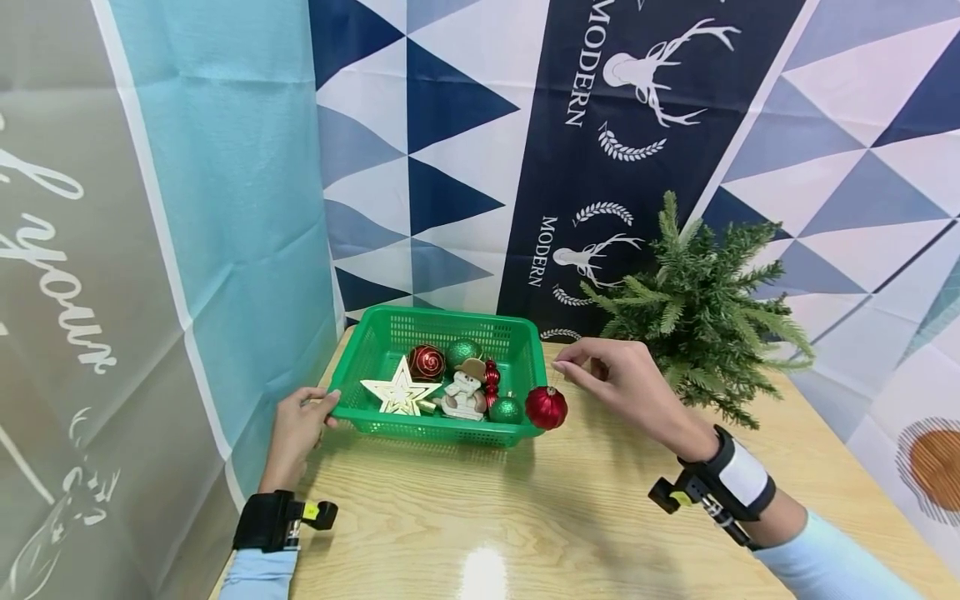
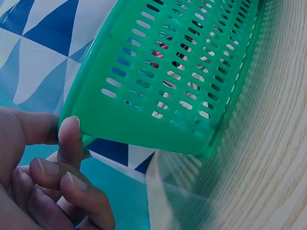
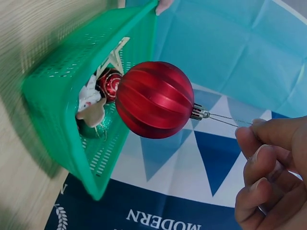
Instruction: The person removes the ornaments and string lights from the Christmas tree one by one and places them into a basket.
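From a thin string loop pinched by my right hand hangs a red ribbed Christmas ball, with a silver cap visible in the right wrist view. The ball hangs by the right front corner of a green plastic basket. My left hand grips the basket's left rim between thumb and fingers. Inside the basket lie a pale gold star, a snowman ornament, a dark red swirled ball, a green glitter ball, a smaller green ball and a red twisted ornament.
A small artificial Christmas tree stands on the wooden table, to the right behind my right hand. Patterned curtains hang close behind the basket and along the left side.
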